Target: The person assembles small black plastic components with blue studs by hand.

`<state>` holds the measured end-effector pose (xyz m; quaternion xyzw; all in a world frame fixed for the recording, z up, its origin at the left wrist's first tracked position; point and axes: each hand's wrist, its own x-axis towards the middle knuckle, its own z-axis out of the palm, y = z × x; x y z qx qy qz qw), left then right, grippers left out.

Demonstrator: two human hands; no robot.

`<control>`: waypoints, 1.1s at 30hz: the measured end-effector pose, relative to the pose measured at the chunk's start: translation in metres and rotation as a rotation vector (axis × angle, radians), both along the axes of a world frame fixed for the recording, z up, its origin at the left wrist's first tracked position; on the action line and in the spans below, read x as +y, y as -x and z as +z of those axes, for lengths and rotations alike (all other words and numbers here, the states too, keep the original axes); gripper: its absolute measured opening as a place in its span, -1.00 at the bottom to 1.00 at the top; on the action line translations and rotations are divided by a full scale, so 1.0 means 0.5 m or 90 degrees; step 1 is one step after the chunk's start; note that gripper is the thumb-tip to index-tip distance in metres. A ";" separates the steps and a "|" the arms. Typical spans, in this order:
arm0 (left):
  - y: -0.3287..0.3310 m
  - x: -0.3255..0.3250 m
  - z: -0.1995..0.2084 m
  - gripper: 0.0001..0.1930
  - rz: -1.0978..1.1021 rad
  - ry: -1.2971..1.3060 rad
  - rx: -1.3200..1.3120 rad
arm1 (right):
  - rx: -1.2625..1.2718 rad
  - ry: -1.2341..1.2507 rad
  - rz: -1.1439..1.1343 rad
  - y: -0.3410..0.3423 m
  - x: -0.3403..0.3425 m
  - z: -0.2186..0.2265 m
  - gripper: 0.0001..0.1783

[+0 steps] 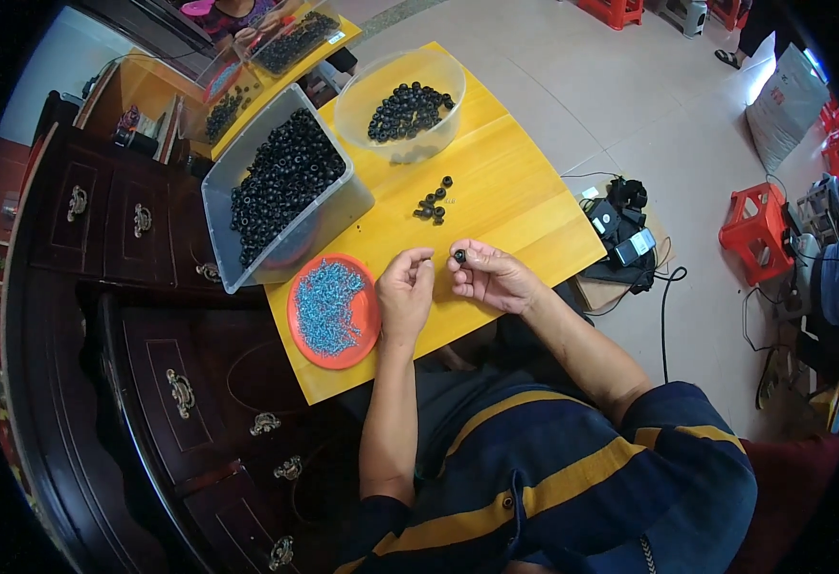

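Note:
Over the near edge of the yellow table, my right hand (492,278) pinches a small round black part (459,256) between thumb and fingertips. My left hand (406,293) is just left of it, its fingers curled together; whatever they may hold is hidden. An orange-red plate (372,331) sits beside my left wrist, heaped with thin blue and silver pieces (326,308) like small screws. Beyond my hands lies a small loose group of black parts (431,208) on the tabletop.
A large grey bin (354,196) of black parts stands at the left, and a round clear tub (346,113) holds more at the back. Dark drawers (170,383) flank the yellow table (525,206). Another person (233,14) sits beyond, near further containers. A red stool (759,230) stands right.

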<state>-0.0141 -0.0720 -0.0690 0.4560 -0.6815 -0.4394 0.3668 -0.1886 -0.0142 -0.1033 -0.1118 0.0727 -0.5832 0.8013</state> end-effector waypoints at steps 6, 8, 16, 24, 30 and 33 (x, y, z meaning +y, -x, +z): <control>-0.001 0.033 0.043 -0.89 -0.030 -0.134 0.184 | 0.043 0.013 -0.005 -0.006 0.004 0.001 -0.77; -0.005 0.038 0.051 -0.89 -0.050 -0.121 0.188 | 0.059 0.013 -0.006 -0.007 0.006 0.002 -0.77; -0.011 0.056 0.059 -0.87 -0.065 -0.049 0.181 | 0.126 0.037 -0.016 -0.010 0.010 0.011 -0.74; -0.004 0.060 0.053 -0.87 -0.059 0.038 0.130 | 0.137 0.024 -0.007 -0.014 0.012 0.009 -0.74; -0.003 0.065 0.062 -0.81 -0.043 -0.025 0.149 | 0.143 0.022 -0.010 -0.015 0.010 0.009 -0.73; -0.006 0.063 0.068 -0.83 -0.040 -0.007 0.096 | 0.140 0.024 -0.011 -0.015 0.008 0.003 -0.74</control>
